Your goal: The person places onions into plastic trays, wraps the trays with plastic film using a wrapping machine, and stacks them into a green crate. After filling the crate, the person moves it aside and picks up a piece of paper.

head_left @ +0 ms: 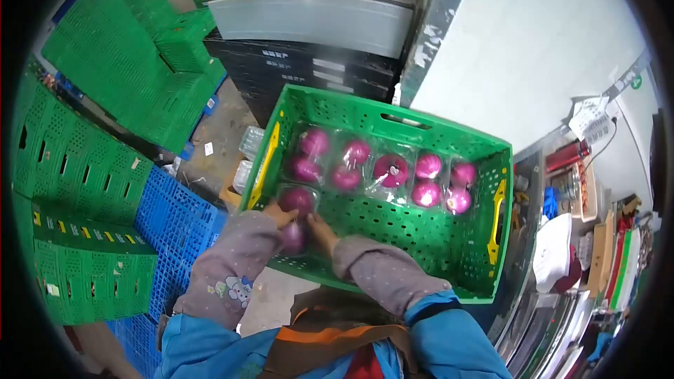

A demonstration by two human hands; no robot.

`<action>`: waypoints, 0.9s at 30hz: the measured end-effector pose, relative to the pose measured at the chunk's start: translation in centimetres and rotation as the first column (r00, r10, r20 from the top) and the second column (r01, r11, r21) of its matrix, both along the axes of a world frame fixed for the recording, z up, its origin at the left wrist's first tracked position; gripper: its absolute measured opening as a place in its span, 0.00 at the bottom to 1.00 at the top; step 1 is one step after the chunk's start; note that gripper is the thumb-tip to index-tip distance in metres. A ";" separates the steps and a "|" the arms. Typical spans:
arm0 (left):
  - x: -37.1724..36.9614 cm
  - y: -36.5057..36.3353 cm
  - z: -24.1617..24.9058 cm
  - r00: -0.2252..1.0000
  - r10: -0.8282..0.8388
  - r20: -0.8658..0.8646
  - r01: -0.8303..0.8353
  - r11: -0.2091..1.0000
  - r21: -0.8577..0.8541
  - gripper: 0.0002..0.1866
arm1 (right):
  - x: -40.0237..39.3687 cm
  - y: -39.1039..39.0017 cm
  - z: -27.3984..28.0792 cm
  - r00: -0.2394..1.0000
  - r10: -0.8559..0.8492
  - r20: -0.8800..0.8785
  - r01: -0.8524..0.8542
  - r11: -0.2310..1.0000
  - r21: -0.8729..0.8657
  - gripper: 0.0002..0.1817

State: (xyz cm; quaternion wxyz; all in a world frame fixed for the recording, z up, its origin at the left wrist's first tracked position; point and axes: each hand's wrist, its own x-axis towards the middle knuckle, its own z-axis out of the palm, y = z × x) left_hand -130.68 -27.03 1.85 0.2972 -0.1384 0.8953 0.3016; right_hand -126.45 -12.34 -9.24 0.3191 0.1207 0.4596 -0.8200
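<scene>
A green plastic crate stands tilted across the view in front of me. Along its far side sits a row of clear packs of red onions, mostly two onions to a pack. One more pack of red onions lies at the crate's near left corner, between both hands. My left hand grips the left side of this pack, fingers curled. From the right, my right hand holds the same pack; its fingertips are partly hidden against the plastic. Grey sleeves cover both forearms.
Black crates are stacked behind the green one. Green crates and a blue pallet stand at the left. Empty clear trays lie just left of the crate. A cluttered shelf runs along the right.
</scene>
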 end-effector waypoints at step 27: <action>40.1 50.3 17.7 -0.194 -0.980 0.054 0.398 -0.028 0.917 0.13 | 77.4 34.8 21.8 0.138 -0.808 -0.573 -0.164 -0.590 0.791 0.10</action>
